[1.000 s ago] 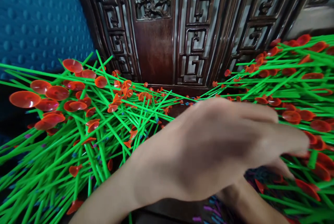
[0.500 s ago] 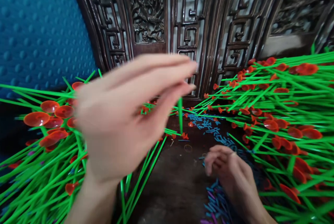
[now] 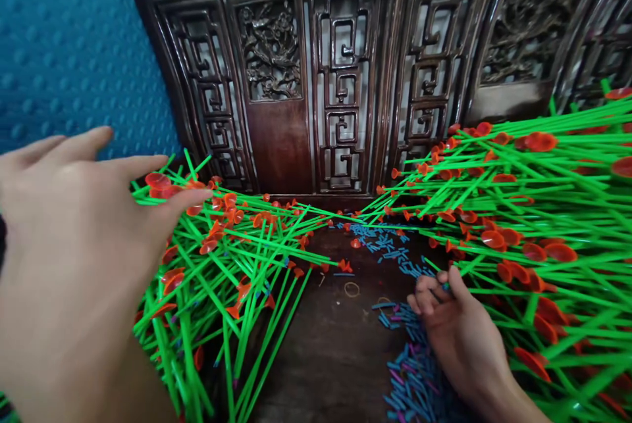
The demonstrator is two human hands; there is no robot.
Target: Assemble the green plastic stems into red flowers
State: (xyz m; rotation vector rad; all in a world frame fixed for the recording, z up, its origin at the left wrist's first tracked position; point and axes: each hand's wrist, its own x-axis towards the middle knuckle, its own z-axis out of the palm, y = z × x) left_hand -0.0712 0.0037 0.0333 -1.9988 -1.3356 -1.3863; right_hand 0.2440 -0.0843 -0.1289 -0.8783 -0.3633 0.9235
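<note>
My left hand (image 3: pixel 74 258) is spread open, fingers stretched out, hovering over the left heap of green sticks with red suction cups (image 3: pixel 232 258). It holds nothing. My right hand (image 3: pixel 457 327) rests low on the dark wooden surface (image 3: pixel 326 344), fingers curled in a pinch among small blue pieces (image 3: pixel 409 377) at the edge of the right heap of green sticks (image 3: pixel 543 225). What the pinch holds is too small to make out.
A carved dark wooden screen (image 3: pixel 340 81) stands along the back. A blue dotted cushion (image 3: pixel 69 48) fills the upper left. A small rubber band (image 3: pixel 351 289) lies on the wood between the heaps.
My left hand swung from the right side across to the far left and let go of a green stick it pinched. My right hand came into view and settled at the blue pieces.
</note>
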